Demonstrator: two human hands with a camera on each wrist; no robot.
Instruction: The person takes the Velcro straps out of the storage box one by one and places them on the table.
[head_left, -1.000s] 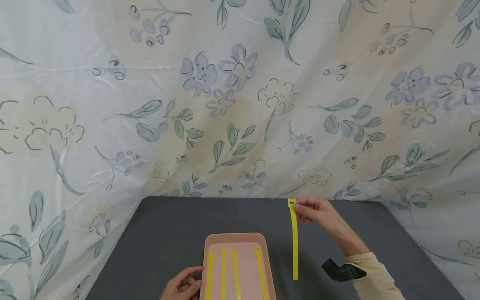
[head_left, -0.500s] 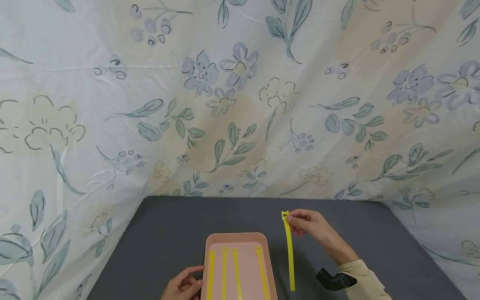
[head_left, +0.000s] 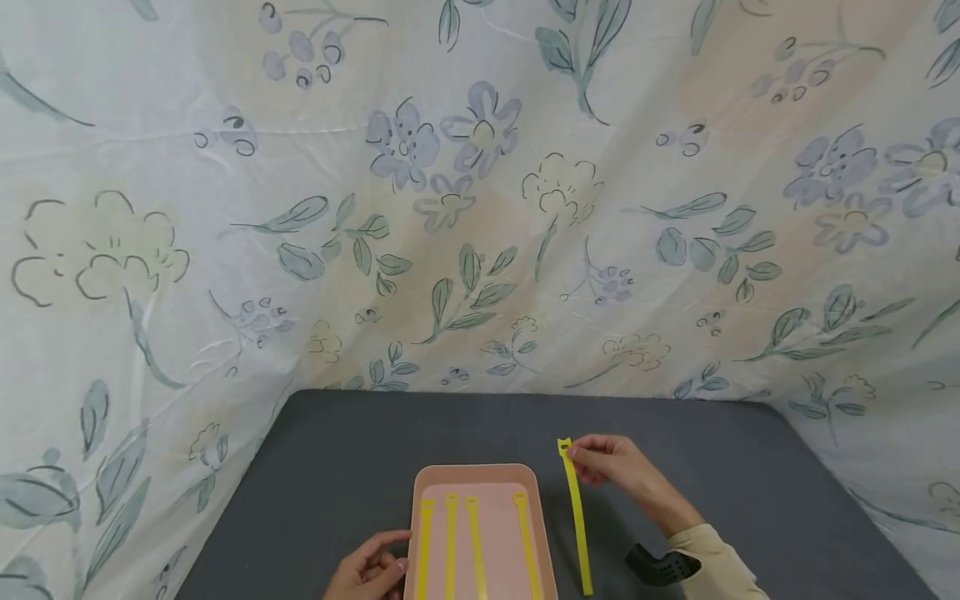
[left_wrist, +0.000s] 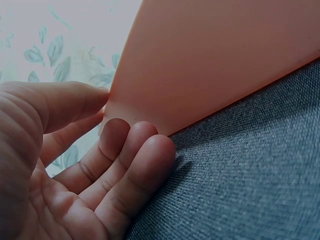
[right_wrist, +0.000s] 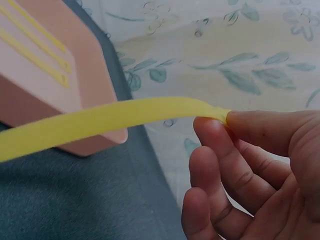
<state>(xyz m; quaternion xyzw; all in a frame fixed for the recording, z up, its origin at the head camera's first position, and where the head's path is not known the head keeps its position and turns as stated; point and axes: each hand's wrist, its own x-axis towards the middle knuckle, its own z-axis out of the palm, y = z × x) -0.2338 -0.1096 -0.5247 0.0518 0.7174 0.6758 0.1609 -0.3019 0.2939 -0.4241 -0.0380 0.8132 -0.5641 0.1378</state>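
Observation:
Between thumb and index finger, my right hand (head_left: 618,467) pinches a yellow cable tie (head_left: 577,525) by its slotted head. The tie's tail hangs down to the right of a pink tray (head_left: 538,533); in the right wrist view the tie (right_wrist: 120,116) crosses in front of the tray's outer wall. Several more yellow cable ties (head_left: 477,550) lie lengthwise inside the tray, three to the left and one apart near the right wall. At the tray's left side, my left hand (head_left: 371,568) touches the outer wall with its fingertips, the other fingers loosely bent.
A dark grey tabletop (head_left: 345,467) spreads under the tray, its lower part out of the head view. Behind and beside it hangs a floral cloth (head_left: 465,292). A black wrist device (head_left: 660,567) sits at the right sleeve (head_left: 716,567).
My right hand has come down and a little left, toward me, carrying the cable tie closer to the tray's right side. The left hand stays at the tray.

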